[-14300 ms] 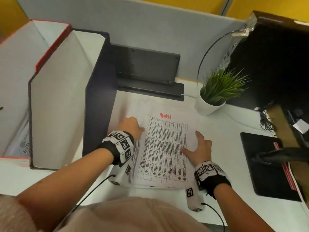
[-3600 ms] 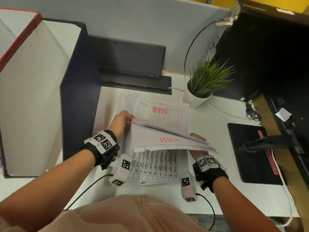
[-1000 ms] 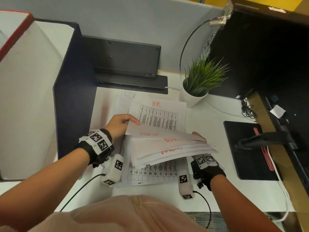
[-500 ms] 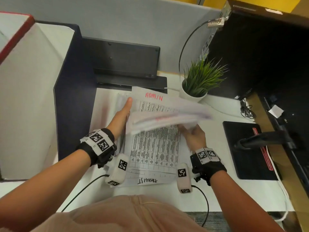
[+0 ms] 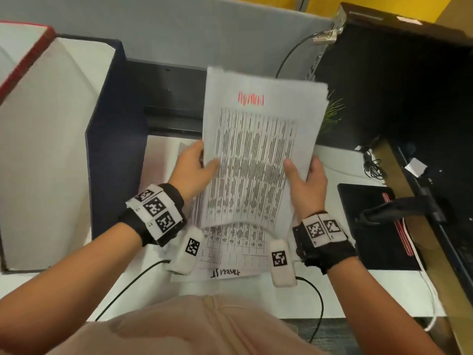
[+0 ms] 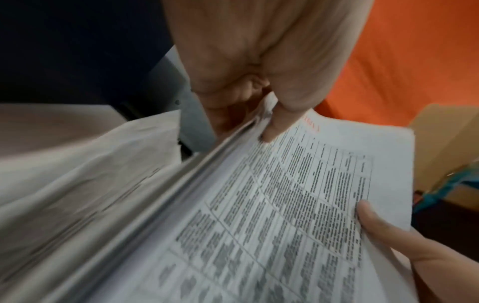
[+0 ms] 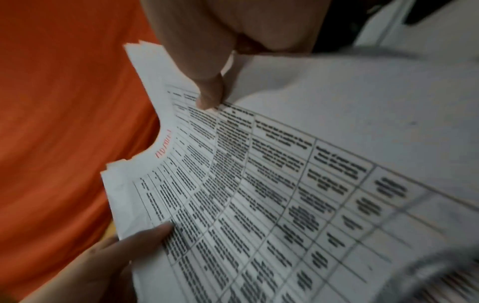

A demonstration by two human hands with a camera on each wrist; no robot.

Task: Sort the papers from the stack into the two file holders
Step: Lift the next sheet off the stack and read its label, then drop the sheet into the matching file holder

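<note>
Cubicle setup with a white desk (image 5: 320,290) against a grey partition, and the action is all in the middle: a bundle of papers (image 5: 256,155) with "ADMIN" scrawled in red at the top is held up off the desk, tilted toward the camera, right above the leftover sheets (image 5: 230,254) lying flat underneath. Left hand (image 5: 192,170) pinches the left edge, thumb on the printed face and fingers behind; right hand (image 5: 304,180) does the same on the right edge, thumb on top. The left wrist view shows it's several sheets thick, edges a bit fanned. My read on handling: light, but floppy as anything, and the bottom edge is already bowing between the wrists. Loose sheets slide on each other, so I'd keep gripping both long edges around mid-height like this, squeeze enough that the inner pages don't slip out, and maybe tap it square first. Easy to crease or curl if you hold one corner only. Further out, the navy file holder (image 5: 112,139) stands just left of the papers, the red-trimmed file holder (image 5: 25,57) beyond it, a potted plant (image 5: 332,111) peeking out behind the bundle, and a black mouse pad (image 5: 371,226) off to the right.
</note>
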